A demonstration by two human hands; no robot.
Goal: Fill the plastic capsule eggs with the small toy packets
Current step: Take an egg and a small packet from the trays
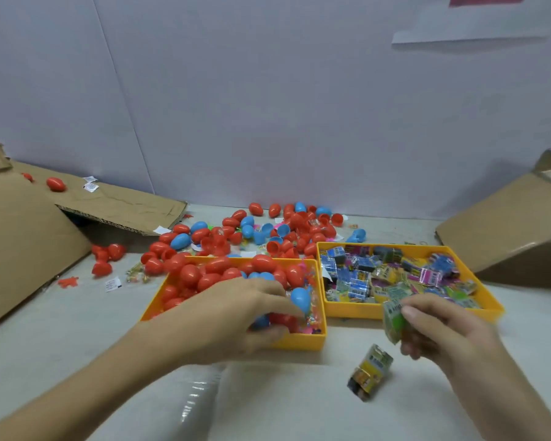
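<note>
Currently, a green packet [393,321] is pinched by right hand [442,332] fingers; a red egg [283,319] is gripped by curled left hand [236,313] fingers.

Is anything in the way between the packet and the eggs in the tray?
Nothing blocks it. The right hand pinches the packet beside the egg tray; only its low wall lies between. The left hand is down among the eggs.

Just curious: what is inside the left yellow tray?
Mostly red eggs and a few blue eggs, with small colourful bits at the right end of the tray. The left hand covers whatever lies beneath it.
</note>
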